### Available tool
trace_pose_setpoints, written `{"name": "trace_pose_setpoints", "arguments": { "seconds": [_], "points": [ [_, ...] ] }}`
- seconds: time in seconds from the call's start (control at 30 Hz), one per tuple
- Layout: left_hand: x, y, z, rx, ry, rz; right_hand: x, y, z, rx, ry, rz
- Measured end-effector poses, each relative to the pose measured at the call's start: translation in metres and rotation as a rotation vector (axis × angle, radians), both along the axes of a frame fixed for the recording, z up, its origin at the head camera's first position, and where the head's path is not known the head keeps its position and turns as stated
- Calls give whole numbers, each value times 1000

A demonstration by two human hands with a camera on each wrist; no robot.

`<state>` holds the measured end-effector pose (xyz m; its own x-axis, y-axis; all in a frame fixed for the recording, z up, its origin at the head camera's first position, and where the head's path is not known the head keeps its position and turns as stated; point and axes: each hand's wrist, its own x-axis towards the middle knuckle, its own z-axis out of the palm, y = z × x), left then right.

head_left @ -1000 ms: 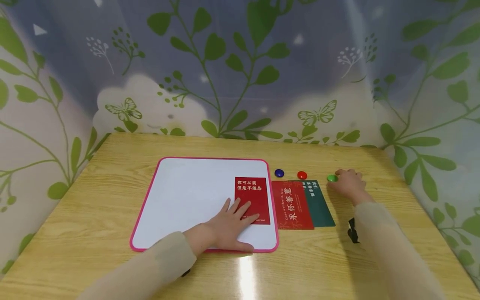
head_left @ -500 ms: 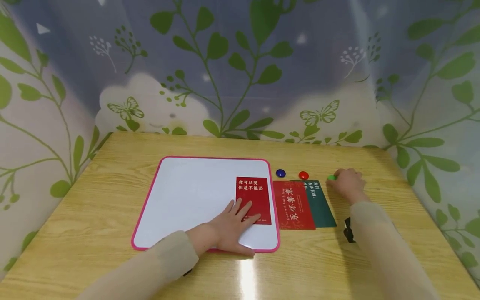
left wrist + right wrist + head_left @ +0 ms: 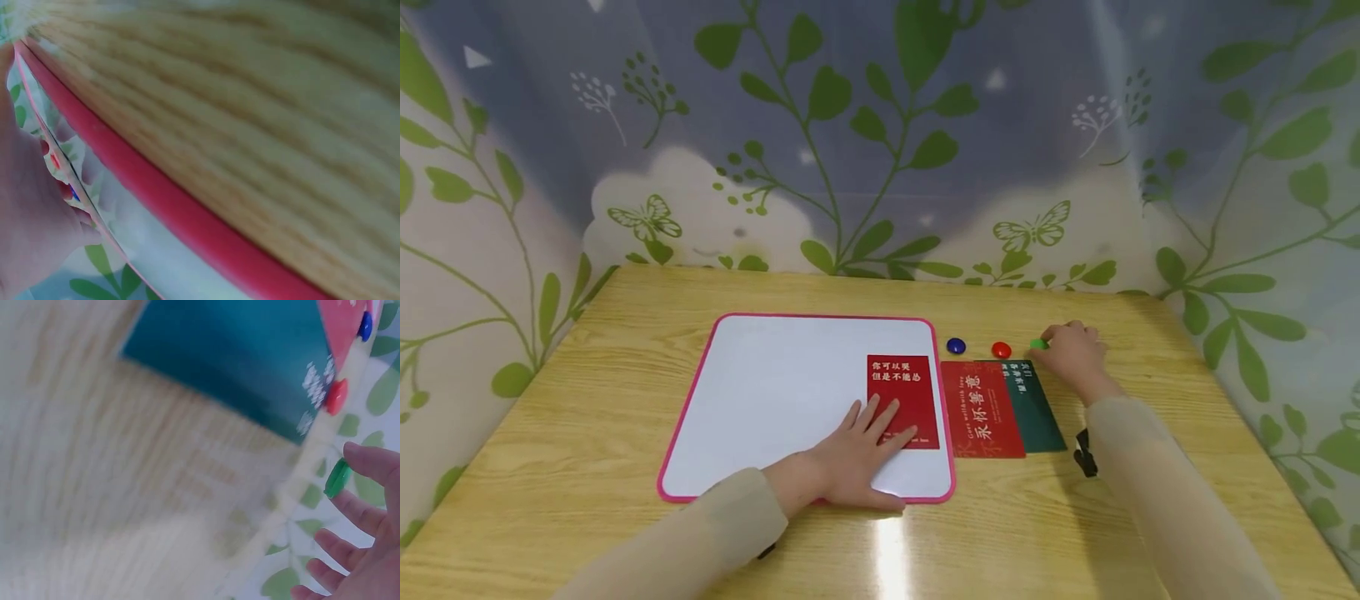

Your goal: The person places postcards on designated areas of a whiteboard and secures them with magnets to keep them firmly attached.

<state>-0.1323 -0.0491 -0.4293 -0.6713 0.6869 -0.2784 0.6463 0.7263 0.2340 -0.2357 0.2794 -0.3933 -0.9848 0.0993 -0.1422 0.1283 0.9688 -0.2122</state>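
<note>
My left hand [image 3: 857, 462] lies with fingers spread on the white board [image 3: 775, 400], its fingertips over the lower part of a red card [image 3: 904, 383] with white Chinese lettering. In the left wrist view the board's pink rim [image 3: 144, 181] runs past that hand [image 3: 31, 206]. My right hand [image 3: 1075, 354] pinches a round green magnet [image 3: 338, 478] between thumb and index finger. In the right wrist view the magnet is held off the table, and the other fingers are loosely spread. Just left of this hand lies a dark green card [image 3: 1041, 412], partly covered by a second red card [image 3: 985, 408].
A red magnet [image 3: 1002, 350] and a blue magnet [image 3: 956, 346] lie on the wooden table [image 3: 790, 550], behind the cards. A leaf-patterned curtain [image 3: 880, 167] encloses the table at the back and sides. Each wrist wears a black strap piece, seen below the right sleeve [image 3: 1150, 467].
My right hand has taken hold of the green magnet, lifted it and carried it slightly left and back. My left hand has stayed on the board and card.
</note>
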Motion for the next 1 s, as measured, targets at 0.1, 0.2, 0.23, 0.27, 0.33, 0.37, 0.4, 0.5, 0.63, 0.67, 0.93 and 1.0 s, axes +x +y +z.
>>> {"name": "trace_pose_setpoints", "arguments": {
  "seconds": [0.1, 0.2, 0.23, 0.27, 0.33, 0.37, 0.4, 0.5, 0.63, 0.67, 0.93, 1.0],
  "points": [
    [2, -1, 1, -2, 12, -8, -1, -8, 4, -15, -1, 7],
    [3, -2, 2, -11, 18, -12, -2, -15, 8, -27, 4, 25],
    [4, -2, 2, -17, 16, -12, -2, -17, 9, -29, 6, 33],
    [4, -2, 2, -22, 13, -10, -2, -19, 10, -34, 9, 41],
    [5, -2, 2, -37, 9, -8, -2, -23, 12, -26, 10, 56],
    [5, -2, 1, -44, 7, -6, -2, -25, 13, -24, 10, 61],
    [5, -2, 2, -50, 3, -6, -2, -28, 14, -22, 11, 67],
    [5, -2, 3, -57, -4, -4, -1, -35, 18, -22, 15, 82],
    [5, 0, 4, -64, -4, -6, 0, -46, 20, -18, 22, 110],
    [5, 0, 5, -67, -3, -6, 0, -48, 21, -15, 22, 121],
    [6, 1, 5, -84, 21, -15, 2, -70, 25, 14, 38, 171],
    [7, 1, 5, -94, 31, -20, 1, -75, 25, 17, 44, 179]
  ]
}}
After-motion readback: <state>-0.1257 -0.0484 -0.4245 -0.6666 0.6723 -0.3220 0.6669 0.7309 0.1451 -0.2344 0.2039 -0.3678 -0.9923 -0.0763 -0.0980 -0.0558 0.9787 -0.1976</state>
